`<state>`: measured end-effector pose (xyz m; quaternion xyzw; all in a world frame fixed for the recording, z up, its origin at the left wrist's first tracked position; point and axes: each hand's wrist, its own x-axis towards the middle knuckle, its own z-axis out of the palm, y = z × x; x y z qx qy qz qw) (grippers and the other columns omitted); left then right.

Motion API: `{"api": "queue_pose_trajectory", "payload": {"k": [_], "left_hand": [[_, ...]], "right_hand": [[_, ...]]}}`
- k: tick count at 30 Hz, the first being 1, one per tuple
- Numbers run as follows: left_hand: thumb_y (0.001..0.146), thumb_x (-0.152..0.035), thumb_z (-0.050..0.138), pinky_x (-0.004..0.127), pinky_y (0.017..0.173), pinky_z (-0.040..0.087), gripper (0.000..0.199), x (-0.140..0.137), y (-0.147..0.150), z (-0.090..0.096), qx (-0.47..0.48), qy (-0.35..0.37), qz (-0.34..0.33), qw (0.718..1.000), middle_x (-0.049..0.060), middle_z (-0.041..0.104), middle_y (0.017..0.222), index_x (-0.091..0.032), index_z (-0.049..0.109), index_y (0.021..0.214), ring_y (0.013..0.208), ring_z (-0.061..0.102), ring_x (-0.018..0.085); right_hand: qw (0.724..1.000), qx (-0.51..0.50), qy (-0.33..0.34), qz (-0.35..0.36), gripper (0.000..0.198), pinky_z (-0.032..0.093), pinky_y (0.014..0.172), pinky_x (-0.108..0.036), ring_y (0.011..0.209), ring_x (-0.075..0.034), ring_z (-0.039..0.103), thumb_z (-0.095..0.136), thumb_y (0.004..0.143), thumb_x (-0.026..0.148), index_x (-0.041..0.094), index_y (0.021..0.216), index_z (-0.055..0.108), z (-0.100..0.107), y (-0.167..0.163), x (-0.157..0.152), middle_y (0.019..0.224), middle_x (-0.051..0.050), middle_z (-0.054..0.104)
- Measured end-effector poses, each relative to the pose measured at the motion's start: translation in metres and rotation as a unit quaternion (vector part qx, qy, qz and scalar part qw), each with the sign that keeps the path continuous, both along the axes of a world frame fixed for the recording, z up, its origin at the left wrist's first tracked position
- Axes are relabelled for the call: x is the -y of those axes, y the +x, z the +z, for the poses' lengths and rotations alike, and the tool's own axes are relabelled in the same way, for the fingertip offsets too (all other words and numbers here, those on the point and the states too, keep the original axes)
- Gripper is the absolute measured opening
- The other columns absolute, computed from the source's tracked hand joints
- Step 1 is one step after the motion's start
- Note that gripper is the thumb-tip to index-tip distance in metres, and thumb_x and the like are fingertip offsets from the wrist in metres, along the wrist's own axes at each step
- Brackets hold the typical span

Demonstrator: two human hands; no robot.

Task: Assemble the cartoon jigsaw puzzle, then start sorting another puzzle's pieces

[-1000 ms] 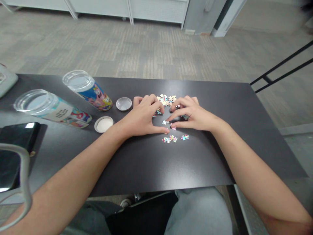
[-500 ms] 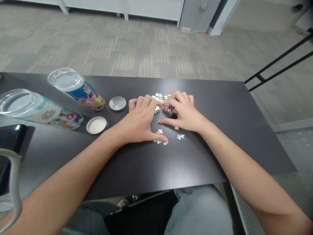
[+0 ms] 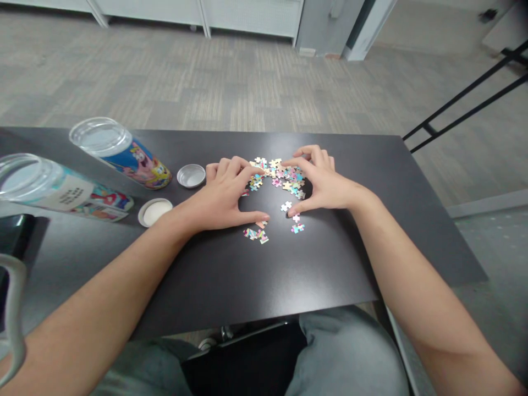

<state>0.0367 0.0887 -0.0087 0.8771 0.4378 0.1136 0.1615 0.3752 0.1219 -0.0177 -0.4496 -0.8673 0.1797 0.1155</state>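
Multicoloured puzzle pieces [image 3: 289, 174] mostly between the left hand [image 3: 226, 193] and right hand [image 3: 324, 180], both spread wide.

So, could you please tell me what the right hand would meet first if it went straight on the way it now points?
The right hand would probably meet the clustered puzzle pieces first, though its height above the table is hard to judge.

Dark table [image 3: 330, 264], puzzle pieces [image 3: 293, 177], two canisters [image 3: 142, 166], two lids [image 3: 191, 176]
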Motion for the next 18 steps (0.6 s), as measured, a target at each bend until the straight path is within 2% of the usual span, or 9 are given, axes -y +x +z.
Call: {"api": "queue_pose_trajectory", "payload": {"k": [2, 4, 6, 8, 13, 18], "left_hand": [[0.089, -0.094, 0.094, 0.073, 0.133, 0.042, 0.111, -0.003, -0.004, 0.001, 0.008, -0.005, -0.005, 1.000, 0.020, 0.062, 0.168, -0.030, 0.065, 0.174, 0.150, 0.059, 0.054], [0.087, -0.099, 0.093, 0.074, 0.134, 0.041, 0.114, -0.007, -0.008, 0.003, 0.019, -0.010, -0.010, 1.000, 0.019, 0.062, 0.167, -0.030, 0.067, 0.174, 0.149, 0.059, 0.054], [0.092, -0.101, 0.086, 0.074, 0.135, 0.040, 0.109, -0.010, -0.011, 0.004, 0.029, -0.011, -0.006, 1.000, 0.018, 0.063, 0.165, -0.031, 0.068, 0.174, 0.149, 0.059, 0.052], [0.099, -0.099, 0.080, 0.074, 0.134, 0.040, 0.102, -0.012, -0.013, 0.004, 0.032, 0.000, 0.008, 0.999, 0.017, 0.063, 0.165, -0.031, 0.067, 0.174, 0.149, 0.058, 0.051], [0.104, -0.089, 0.081, 0.072, 0.131, 0.042, 0.088, -0.014, -0.015, -0.003, 0.026, 0.048, 0.034, 0.998, 0.018, 0.065, 0.164, -0.031, 0.071, 0.170, 0.146, 0.057, 0.050], [0.105, -0.089, 0.082, 0.072, 0.129, 0.041, 0.087, -0.017, -0.017, -0.008, 0.034, 0.069, 0.033, 0.996, 0.018, 0.066, 0.163, -0.032, 0.071, 0.169, 0.144, 0.055, 0.050]], "right_hand": [[1.000, -0.003, -0.009, 0.007, 0.145, 0.033, 0.143, -0.090, 0.165, -0.063, 0.048, 0.098, 0.063, 0.114, 0.039, 0.183, 0.065, -0.001, 0.002, -0.001, 0.181, -0.021, 0.051], [1.000, -0.011, -0.007, 0.001, 0.142, 0.032, 0.144, -0.090, 0.169, -0.063, 0.045, 0.094, 0.068, 0.115, 0.040, 0.185, 0.061, -0.002, 0.003, -0.002, 0.182, -0.021, 0.050], [1.000, -0.017, 0.001, -0.015, 0.134, 0.034, 0.144, -0.088, 0.171, -0.063, 0.044, 0.088, 0.079, 0.113, 0.038, 0.186, 0.060, -0.002, 0.002, -0.003, 0.182, -0.022, 0.051], [1.000, -0.013, 0.002, -0.022, 0.131, 0.036, 0.143, -0.087, 0.170, -0.062, 0.046, 0.088, 0.083, 0.110, 0.036, 0.187, 0.059, -0.001, 0.001, -0.002, 0.182, -0.023, 0.052], [1.000, -0.013, -0.020, 0.003, 0.142, 0.039, 0.144, -0.086, 0.170, -0.064, 0.049, 0.101, 0.073, 0.106, 0.036, 0.189, 0.058, 0.009, 0.003, 0.005, 0.183, -0.025, 0.055], [0.998, -0.006, -0.045, 0.051, 0.163, 0.028, 0.152, -0.087, 0.177, -0.063, 0.045, 0.105, 0.058, 0.108, 0.042, 0.195, 0.048, 0.009, -0.001, 0.012, 0.192, -0.021, 0.050]]}}
